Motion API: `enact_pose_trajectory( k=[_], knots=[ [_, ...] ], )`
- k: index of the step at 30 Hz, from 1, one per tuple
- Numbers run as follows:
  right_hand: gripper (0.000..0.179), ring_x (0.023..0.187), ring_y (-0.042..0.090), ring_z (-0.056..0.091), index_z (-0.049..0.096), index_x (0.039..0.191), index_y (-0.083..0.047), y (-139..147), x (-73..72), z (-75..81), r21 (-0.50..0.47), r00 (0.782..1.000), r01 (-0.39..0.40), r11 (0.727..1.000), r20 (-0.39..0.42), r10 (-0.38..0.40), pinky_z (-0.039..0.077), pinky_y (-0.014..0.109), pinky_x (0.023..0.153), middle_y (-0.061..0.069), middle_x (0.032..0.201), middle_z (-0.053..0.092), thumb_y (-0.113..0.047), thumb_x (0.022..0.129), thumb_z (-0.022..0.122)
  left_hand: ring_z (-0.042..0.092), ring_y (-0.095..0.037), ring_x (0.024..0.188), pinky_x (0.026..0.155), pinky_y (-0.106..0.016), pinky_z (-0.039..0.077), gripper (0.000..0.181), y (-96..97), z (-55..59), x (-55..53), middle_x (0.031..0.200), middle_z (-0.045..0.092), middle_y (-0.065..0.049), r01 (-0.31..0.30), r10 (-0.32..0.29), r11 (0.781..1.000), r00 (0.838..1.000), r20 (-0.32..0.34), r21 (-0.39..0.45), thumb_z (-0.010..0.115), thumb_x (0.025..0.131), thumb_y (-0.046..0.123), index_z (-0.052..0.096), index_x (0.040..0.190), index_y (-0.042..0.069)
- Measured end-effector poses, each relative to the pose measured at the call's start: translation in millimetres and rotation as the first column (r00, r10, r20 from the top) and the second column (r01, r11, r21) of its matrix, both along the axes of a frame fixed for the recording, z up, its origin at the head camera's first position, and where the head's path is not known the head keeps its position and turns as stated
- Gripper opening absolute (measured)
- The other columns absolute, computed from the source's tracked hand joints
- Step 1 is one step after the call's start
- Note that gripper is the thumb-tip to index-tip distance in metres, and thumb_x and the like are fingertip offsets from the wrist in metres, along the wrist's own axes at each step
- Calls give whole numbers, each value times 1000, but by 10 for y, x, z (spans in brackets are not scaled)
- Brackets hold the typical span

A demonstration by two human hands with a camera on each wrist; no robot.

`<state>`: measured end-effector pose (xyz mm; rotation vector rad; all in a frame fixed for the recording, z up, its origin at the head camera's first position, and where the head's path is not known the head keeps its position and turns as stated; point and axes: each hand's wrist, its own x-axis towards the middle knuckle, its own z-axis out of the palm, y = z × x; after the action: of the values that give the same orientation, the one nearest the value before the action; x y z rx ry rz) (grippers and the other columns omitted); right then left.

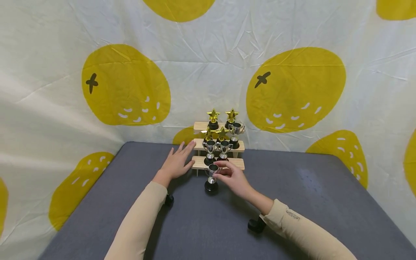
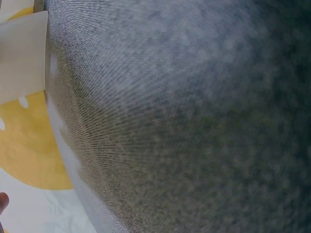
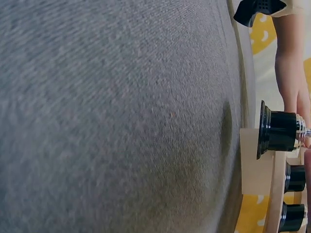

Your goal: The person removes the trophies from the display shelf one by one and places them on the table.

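Note:
My right hand (image 1: 234, 179) pinches a small silver trophy cup (image 1: 211, 185) by its bowl, just in front of a three-step wooden stand (image 1: 237, 163). In the right wrist view the black base of this trophy (image 3: 282, 131) shows off the grey cloth. With fingers spread and straight, my left hand (image 1: 175, 162) rests at the stand's left side. Two silver cups (image 1: 224, 146) are on the lowest step. Gold star trophies (image 1: 222, 133) and a silver cup (image 1: 234, 139) occupy the middle step, and two gold star trophies (image 1: 213, 115) the top one.
A grey cloth (image 1: 292, 202) covers the table. Behind it hangs a white curtain (image 1: 208, 83) with large yellow fruit prints. Black wrist devices (image 1: 256, 225) sit beneath both sleeves. Mostly grey cloth fills the left wrist view, with a fingertip (image 2: 3, 201) at its edge.

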<state>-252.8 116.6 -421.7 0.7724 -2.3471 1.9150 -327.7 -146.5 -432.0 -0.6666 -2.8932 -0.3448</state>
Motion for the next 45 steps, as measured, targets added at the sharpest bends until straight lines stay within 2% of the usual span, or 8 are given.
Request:
enact_pose_trajectory(
  k=[11,19,27,37,45],
  knots=[
    [39,104,34,70,63,130,6,-110,-9,-69,50,1000,-22,999,-10,23,57,27,83,23,126,63,3,92,74,15,-35,155,118,-69,14,74,21,6,5,171,14,2,-9,9,1000,1000,24,-14,49,108,44,11,168,23],
    [40,105,35,70,62,130,6,-198,0,-81,58,999,-53,997,0,53,57,27,84,22,124,64,1,92,74,15,-34,155,117,-69,15,73,18,-7,-38,171,12,5,-11,11,1000,1000,9,-28,46,108,45,8,168,25],
    [42,105,36,70,61,131,8,-293,-3,-82,49,997,-76,996,2,76,58,29,86,24,124,64,3,92,74,14,-33,156,117,-69,15,74,19,0,-21,171,13,4,-9,10,1000,1000,20,-20,48,108,44,9,168,24],
    [39,103,38,70,59,128,9,-382,-4,-104,41,997,-81,996,20,80,58,30,85,25,122,62,4,92,73,13,-32,156,117,-69,17,74,11,-19,-31,171,14,5,-17,18,999,1000,18,-28,49,107,44,10,167,24],
    [37,100,33,70,62,125,4,-435,-1,-135,68,998,-58,996,26,57,58,29,83,20,119,65,2,91,75,17,-34,155,116,-70,17,74,3,-32,-37,170,16,4,-14,14,999,1000,-8,-29,48,107,45,11,167,23]
  ],
)
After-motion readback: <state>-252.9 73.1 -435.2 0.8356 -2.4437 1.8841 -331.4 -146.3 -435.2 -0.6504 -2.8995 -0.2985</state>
